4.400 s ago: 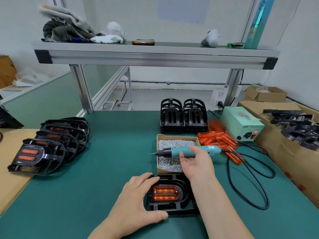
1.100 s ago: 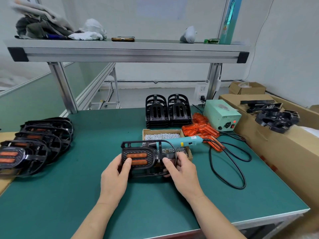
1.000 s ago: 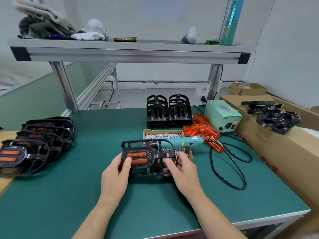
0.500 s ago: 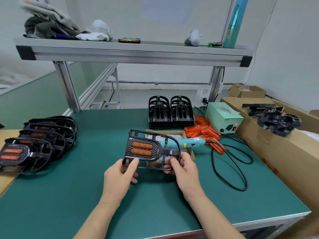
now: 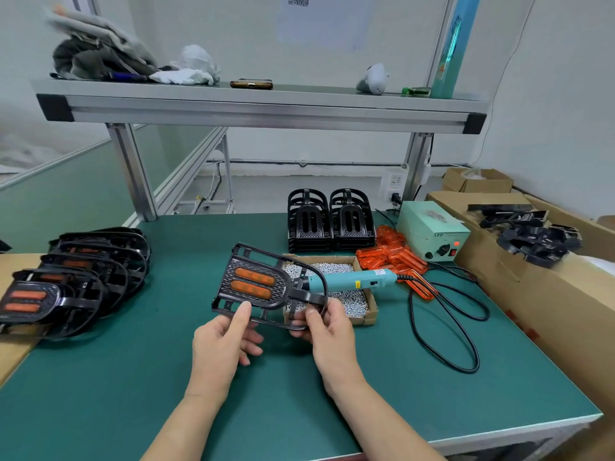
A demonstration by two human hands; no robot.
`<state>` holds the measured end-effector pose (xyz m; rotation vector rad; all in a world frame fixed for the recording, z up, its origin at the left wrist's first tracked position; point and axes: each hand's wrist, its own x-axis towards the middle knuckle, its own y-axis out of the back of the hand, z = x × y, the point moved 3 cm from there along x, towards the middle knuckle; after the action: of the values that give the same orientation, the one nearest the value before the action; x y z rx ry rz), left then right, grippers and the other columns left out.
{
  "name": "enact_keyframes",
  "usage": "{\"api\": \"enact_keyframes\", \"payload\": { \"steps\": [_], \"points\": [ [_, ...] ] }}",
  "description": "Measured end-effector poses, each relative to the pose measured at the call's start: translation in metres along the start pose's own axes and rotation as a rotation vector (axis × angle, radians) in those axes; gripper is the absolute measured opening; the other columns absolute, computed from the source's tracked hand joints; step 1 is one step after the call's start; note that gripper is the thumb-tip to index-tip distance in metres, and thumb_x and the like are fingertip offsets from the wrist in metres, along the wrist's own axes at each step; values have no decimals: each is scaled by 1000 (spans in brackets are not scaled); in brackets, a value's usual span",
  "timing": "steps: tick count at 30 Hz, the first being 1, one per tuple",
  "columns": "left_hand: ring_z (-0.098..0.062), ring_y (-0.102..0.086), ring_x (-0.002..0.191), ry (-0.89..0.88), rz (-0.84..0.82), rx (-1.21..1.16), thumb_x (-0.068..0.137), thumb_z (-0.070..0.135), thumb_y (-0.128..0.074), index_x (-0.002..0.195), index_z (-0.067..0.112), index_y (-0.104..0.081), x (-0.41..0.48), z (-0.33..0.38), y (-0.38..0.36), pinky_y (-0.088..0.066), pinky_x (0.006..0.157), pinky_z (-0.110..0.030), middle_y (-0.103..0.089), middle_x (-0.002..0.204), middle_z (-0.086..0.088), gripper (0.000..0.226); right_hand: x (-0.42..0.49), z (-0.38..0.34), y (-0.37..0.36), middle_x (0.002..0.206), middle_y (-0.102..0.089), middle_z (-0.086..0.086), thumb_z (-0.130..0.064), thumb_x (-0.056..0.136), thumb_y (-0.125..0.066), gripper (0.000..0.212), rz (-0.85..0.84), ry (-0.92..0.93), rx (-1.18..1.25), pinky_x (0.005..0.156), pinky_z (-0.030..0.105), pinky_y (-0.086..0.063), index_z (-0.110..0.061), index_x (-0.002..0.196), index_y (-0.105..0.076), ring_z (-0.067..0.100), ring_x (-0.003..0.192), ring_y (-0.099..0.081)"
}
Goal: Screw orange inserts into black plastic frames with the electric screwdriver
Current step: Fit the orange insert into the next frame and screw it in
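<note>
Black plastic frames [image 5: 76, 277] with orange pieces fitted lay overlapped in a row at the left edge of the green table [image 5: 133, 377], and two stacks of empty frames [image 5: 329, 221] stood at its far side. Nearer, held tilted above the table, was one frame [image 5: 279, 296] carrying two orange inserts [image 5: 254, 276] (their faces turned up toward the camera), the left hand [image 5: 223, 341] pinching its near edge with the thumb on top and the right hand [image 5: 329, 334] gripping its rounded end. Behind it the electric screwdriver [image 5: 352, 282] lay across an open box of screws [image 5: 372, 311], next to a heap of loose inserts [image 5: 392, 257].
</note>
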<state>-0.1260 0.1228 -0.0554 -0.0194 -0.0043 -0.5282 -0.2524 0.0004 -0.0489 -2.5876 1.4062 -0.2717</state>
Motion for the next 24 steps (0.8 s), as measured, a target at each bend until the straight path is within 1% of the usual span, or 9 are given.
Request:
{"api": "enact_keyframes", "payload": {
  "steps": [4,8,11,14,16,20,24],
  "points": [
    [-22,-62,46,-8,-21,26,95,34,-65,78,-1,-67,0,-1,-3,-40,36,-21,-70,63,-17,38,0,4,-4,79,-74,1,-2,103,-50,8,-19,17,-22,66,26,-58,-5,103,-58,13,76,-72],
    [-21,-62,46,-8,-1,38,96,27,-65,78,-3,-65,1,-4,-3,-40,36,-22,-69,63,-17,35,0,7,-3,83,-74,0,-3,104,-49,10,-49,2,-77,72,27,-59,-7,101,-58,12,81,-72],
    [-21,-62,45,13,35,27,97,22,-63,77,-3,-61,4,-5,-1,-39,35,-22,-69,62,-17,31,0,8,-3,86,-72,0,-3,103,-49,9,-74,16,-155,77,32,-60,-6,102,-57,10,81,-71],
    [-21,-61,44,39,68,8,97,19,-62,78,-1,-60,6,-6,1,-39,35,-20,-69,61,-16,28,-2,8,-5,89,-73,-3,-1,100,-52,13,-96,46,-223,81,37,-62,-10,105,-59,12,82,-73],
    [-20,-60,43,57,82,-20,97,19,-61,78,0,-60,7,-5,3,-38,34,-20,-69,61,-16,28,-4,8,-6,90,-74,-3,1,98,-54,16,-112,49,-234,80,36,-62,-12,105,-59,13,82,-74],
    [-19,-59,42,76,97,-62,98,21,-60,76,1,-59,7,-5,6,-38,33,-21,-67,59,-15,30,-5,8,-7,93,-74,3,1,96,-58,19,-114,15,-211,76,31,-61,-14,106,-58,14,78,-74],
    [-18,-59,42,84,106,-64,99,23,-60,76,1,-60,5,-6,7,-37,33,-21,-66,58,-14,32,-6,8,-8,90,-74,2,1,96,-59,21,-124,13,-197,71,25,-57,-17,108,-58,14,75,-72]
  ]
}}
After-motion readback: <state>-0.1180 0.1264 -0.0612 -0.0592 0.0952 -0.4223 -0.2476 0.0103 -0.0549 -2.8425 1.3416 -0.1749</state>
